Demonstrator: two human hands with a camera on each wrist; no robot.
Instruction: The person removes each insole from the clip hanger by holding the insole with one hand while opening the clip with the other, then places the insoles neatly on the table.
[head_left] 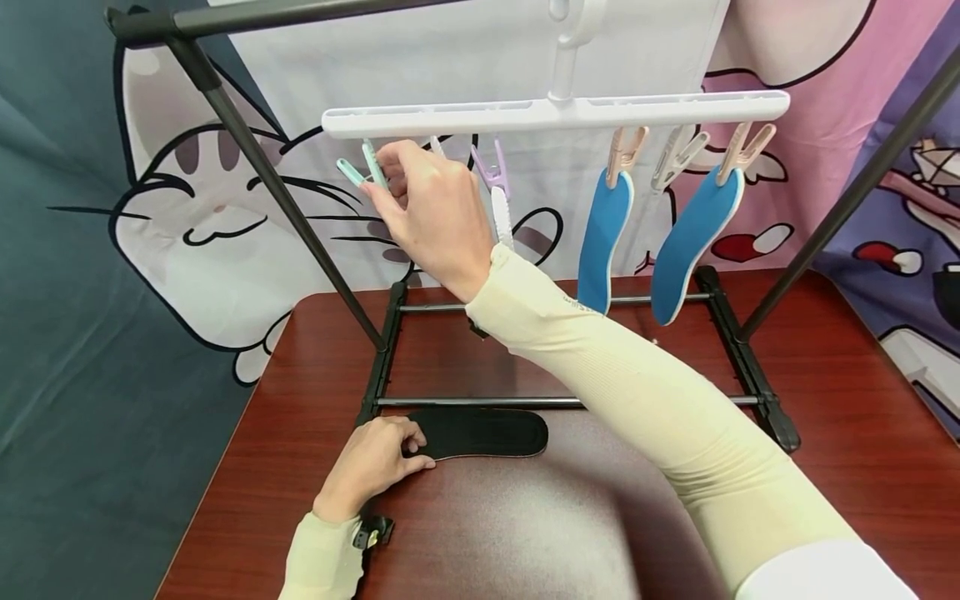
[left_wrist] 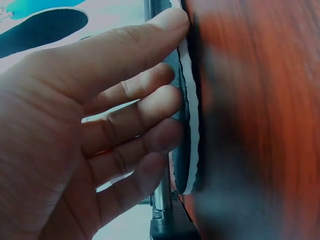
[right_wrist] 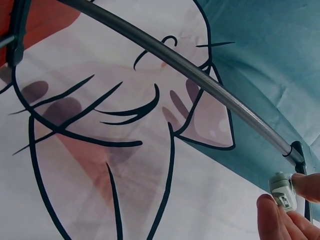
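Note:
My right hand (head_left: 442,212) pinches a pale green clothespin (head_left: 372,167) beneath the left end of a white clip hanger (head_left: 450,118). In the right wrist view its thumb and fingers meet around the clothespin (right_wrist: 283,192). Down on the table, my left hand (head_left: 375,458) rests at the left end of a black insole (head_left: 480,433) lying flat. The left wrist view shows loosely bent fingers against the insole's dark face and the thumb near its white edge (left_wrist: 191,125). Two blue insoles (head_left: 604,242) (head_left: 693,246) hang from beige clothespins at the hanger's right.
A purple clothespin (head_left: 492,171) has a narrow white strip below it. Between the blue insoles hangs a white clothespin (head_left: 677,158). The black rack frame (head_left: 277,200) stands on a reddish wooden table (head_left: 300,367), before a cartoon-print cloth (head_left: 217,267).

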